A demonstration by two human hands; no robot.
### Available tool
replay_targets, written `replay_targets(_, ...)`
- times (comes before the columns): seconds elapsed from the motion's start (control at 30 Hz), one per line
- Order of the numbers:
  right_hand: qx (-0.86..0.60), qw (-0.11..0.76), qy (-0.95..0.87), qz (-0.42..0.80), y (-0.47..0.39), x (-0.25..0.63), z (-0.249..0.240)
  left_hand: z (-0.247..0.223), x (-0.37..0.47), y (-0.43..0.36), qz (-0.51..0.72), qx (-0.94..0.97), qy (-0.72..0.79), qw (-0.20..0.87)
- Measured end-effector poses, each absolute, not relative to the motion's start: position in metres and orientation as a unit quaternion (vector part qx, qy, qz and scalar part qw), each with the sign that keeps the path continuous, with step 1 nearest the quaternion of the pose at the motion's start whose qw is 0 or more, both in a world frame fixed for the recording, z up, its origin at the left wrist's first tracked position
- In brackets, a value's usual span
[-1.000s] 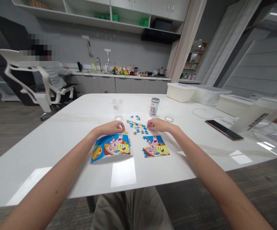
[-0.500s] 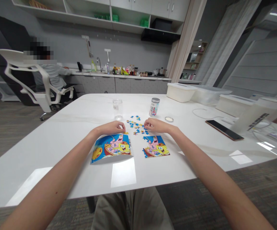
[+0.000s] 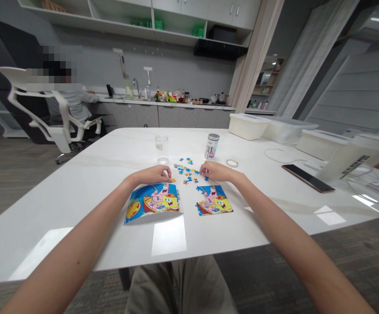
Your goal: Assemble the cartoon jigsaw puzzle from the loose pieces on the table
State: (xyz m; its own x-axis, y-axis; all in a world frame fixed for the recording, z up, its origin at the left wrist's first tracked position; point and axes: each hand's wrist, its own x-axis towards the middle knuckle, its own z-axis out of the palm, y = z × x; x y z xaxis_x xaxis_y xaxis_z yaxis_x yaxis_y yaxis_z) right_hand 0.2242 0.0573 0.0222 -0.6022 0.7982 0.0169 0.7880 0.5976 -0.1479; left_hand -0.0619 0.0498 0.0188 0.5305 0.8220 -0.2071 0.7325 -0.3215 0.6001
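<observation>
Right hand (image 3: pixel 216 171) is shifting slightly toward the table's (image 3: pixel 107 161) right edge, by blue piece (image 3: pixel 206 178); left hand (image 3: pixel 156 174) is resting by yellow piece (image 3: pixel 173 180); both half-curled, grip unclear.

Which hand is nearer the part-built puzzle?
Right. The right hand is just beyond the part-built puzzle; the left hand is farther away, off to the left, near the picture sheet.
</observation>
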Motion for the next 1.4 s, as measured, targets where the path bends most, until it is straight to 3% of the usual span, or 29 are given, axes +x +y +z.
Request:
replay_targets(0.2, -0.49, 0.039, -0.87, 0.04, 0.055, 0.222, 0.025, 0.02, -0.062, 0.049, 0.072, 0.814, 0.476, 0.325)
replay_targets(0.43, -0.644, 0.022, -0.764, 0.026, 0.054, 0.231, 0.033, 0.02, -0.062, 0.049, 0.069, 0.815, 0.472, 0.328)
replay_targets(0.9, -0.649, 0.002, -0.755, 0.095, 0.055, 0.233, 0.035, 0.023, -0.061, 0.046, 0.068, 0.808, 0.472, 0.345)
replay_targets(1.13, -0.614, 0.032, -0.788, 0.038, 0.053, 0.228, 0.031, 0.024, -0.061, 0.047, 0.065, 0.816, 0.465, 0.336)
replay_targets(1.4, -0.374, 0.128, -0.917, 0.047, 0.049, 0.199, 0.009, 0.025, -0.059, 0.045, 0.067, 0.812, 0.463, 0.348)
